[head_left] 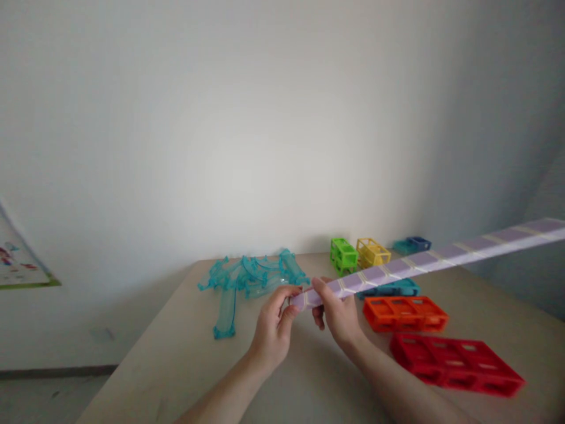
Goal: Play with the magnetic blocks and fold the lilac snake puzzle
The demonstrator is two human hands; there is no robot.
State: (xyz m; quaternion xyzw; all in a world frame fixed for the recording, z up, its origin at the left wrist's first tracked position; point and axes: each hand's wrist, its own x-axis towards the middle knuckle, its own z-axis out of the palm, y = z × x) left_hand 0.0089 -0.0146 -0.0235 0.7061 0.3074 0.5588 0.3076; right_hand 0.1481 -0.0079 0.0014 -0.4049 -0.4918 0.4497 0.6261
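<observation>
A long lilac strip of joined square tiles (pixel 432 254) stretches from my hands up and out past the right edge of the view. My left hand (pixel 274 327) pinches its near end with thumb and fingers. My right hand (pixel 338 312) grips the strip just beyond, fingers wrapped round it. Both hands hover over the beige table (pixel 185 353), just in front of a heap of clear turquoise track pieces (pixel 251 277).
On the right of the table lie frame blocks: red (pixel 454 362), orange (pixel 404 313), teal (pixel 392 288), green (pixel 343 255), yellow (pixel 373 252) and blue (pixel 412 244). A white wall stands behind, with a poster (pixel 17 262) at the left.
</observation>
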